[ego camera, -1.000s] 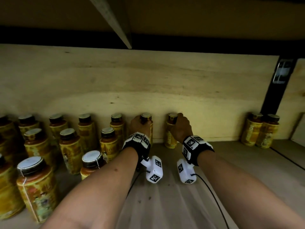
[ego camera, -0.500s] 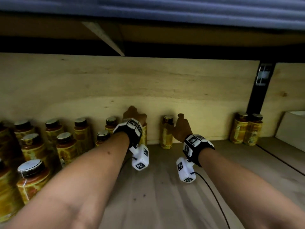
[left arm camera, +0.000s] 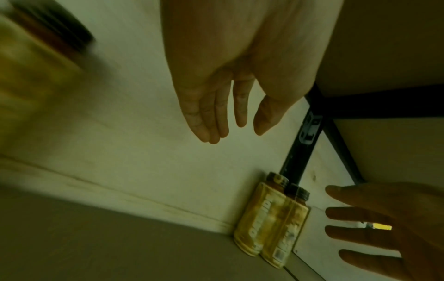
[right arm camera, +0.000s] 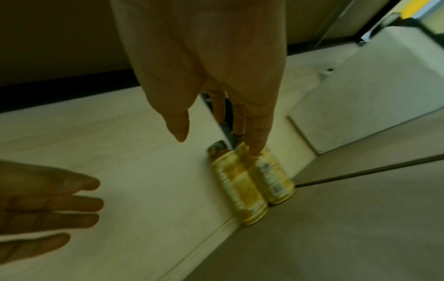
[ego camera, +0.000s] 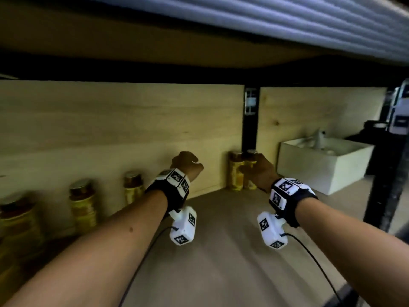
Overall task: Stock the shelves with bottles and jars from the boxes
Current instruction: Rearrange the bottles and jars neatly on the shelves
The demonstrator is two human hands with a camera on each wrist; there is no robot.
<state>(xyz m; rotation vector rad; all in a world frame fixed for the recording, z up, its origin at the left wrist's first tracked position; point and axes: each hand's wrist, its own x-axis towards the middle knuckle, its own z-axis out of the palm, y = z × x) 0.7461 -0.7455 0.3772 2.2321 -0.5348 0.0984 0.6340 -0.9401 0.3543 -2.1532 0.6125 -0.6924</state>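
Two yellow-labelled bottles (ego camera: 236, 173) with dark caps stand together against the wooden back panel, beside a black upright (ego camera: 250, 129). My right hand (ego camera: 257, 171) is right in front of them, fingers straight and holding nothing; in the right wrist view its fingertips (right arm camera: 256, 148) overlap the bottle pair (right arm camera: 242, 186), and contact cannot be told. My left hand (ego camera: 188, 161) hovers further left near the back panel. In the left wrist view my left hand (left arm camera: 235, 133) is empty with straight fingers, well short of the pair (left arm camera: 269, 218).
More yellow bottles (ego camera: 83, 202) line the back of the shelf on the left, the nearest (ego camera: 132, 187) just behind my left wrist. A white box (ego camera: 321, 167) sits on the shelf to the right. A black post (ego camera: 385, 173) stands at the right front. The upper shelf hangs low overhead.
Both hands have let go of the two bottles they set by the back panel and swung right. My right hand now reaches the pair beside the black upright. The view has panned right.
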